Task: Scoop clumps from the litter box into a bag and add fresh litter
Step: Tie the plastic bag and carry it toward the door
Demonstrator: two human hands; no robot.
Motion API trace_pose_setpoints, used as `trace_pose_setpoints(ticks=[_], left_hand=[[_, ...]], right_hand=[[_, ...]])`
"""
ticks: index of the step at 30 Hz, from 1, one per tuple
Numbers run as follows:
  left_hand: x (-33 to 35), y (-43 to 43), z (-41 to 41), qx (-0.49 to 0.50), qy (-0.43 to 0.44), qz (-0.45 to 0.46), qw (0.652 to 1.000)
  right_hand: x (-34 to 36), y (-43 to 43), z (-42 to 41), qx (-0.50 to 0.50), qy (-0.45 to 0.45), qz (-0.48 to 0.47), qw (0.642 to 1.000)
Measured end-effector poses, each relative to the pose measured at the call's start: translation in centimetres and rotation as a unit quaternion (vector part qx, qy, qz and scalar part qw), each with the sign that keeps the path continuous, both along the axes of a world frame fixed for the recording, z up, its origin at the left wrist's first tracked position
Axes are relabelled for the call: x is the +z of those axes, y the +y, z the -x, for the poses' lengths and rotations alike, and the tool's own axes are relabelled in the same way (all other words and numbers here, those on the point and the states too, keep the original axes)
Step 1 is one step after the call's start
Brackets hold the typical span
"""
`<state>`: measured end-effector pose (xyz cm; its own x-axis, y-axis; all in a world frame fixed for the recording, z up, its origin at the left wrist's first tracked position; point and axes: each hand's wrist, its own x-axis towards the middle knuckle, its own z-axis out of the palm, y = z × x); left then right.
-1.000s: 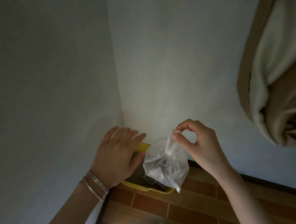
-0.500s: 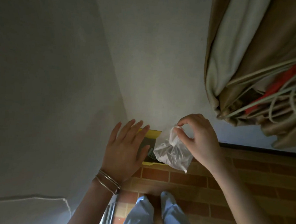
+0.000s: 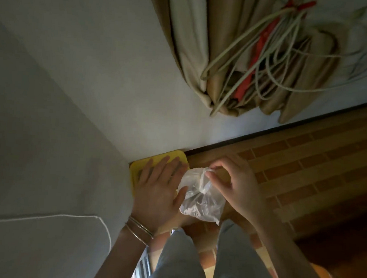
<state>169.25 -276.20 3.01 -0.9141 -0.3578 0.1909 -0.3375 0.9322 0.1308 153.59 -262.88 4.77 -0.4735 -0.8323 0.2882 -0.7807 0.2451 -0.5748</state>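
Note:
A yellow litter box (image 3: 138, 164) sits on the floor in the corner where two walls meet; most of it is hidden behind my left hand. My left hand (image 3: 161, 188), bangles at the wrist, is spread flat with straight fingers above the box. Just right of it hangs a clear plastic bag (image 3: 202, 199) with something inside. My right hand (image 3: 237, 185) pinches the bag's gathered top between thumb and fingertips.
Grey walls close in on the left and behind. A bundled beige curtain (image 3: 237, 45) with loops of cord and a red strip hangs at the upper right. Brick-pattern flooring (image 3: 305, 163) stretches right. My legs in light trousers (image 3: 183, 261) are below.
The view has swung down and to the right, bringing the curtain and more floor into sight. Both hands and the bag sit lower relative to the box; the pinch on the bag is unchanged.

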Motion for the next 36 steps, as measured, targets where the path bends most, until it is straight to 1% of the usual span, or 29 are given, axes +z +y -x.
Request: trace_pose_setpoints(ticks=[8,13,16,19,26,28,32,36], left_hand=[[0.6,1.8,5.8,-0.096,-0.035,-0.016,0.995],[0.9,4.6,10.4,-0.151,-0.011,-0.007,0.988],[0.9,6.8,13.4,-0.156,-0.008,-0.008,0.988],[1.3,9.3,16.5,-0.15,-0.031,-0.038,0.988],[1.0,17.2,25.1,-0.172,-0.079,-0.039,0.981],[1.0,19.7,27.9,-0.187,-0.074,-0.037,0.979],[2.0,24.5,33.0,-0.209,-0.038,-0.025,0.977],[2.8,28.0,37.3,-0.225,-0.049,-0.024,0.973]], right_hand=[[-0.8,5.1,3.1,-0.115,0.004,0.033,0.993],[-0.5,9.2,6.2,-0.156,-0.01,0.029,0.987],[-0.1,12.0,8.6,-0.178,-0.014,0.014,0.984],[0.4,14.9,11.5,-0.193,-0.029,0.009,0.981],[1.2,23.3,19.1,-0.214,-0.055,-0.017,0.975],[1.3,25.7,21.3,-0.226,-0.057,-0.019,0.972],[1.8,30.1,25.2,-0.242,-0.067,-0.012,0.968],[2.6,33.7,28.1,-0.287,-0.074,-0.015,0.955]])
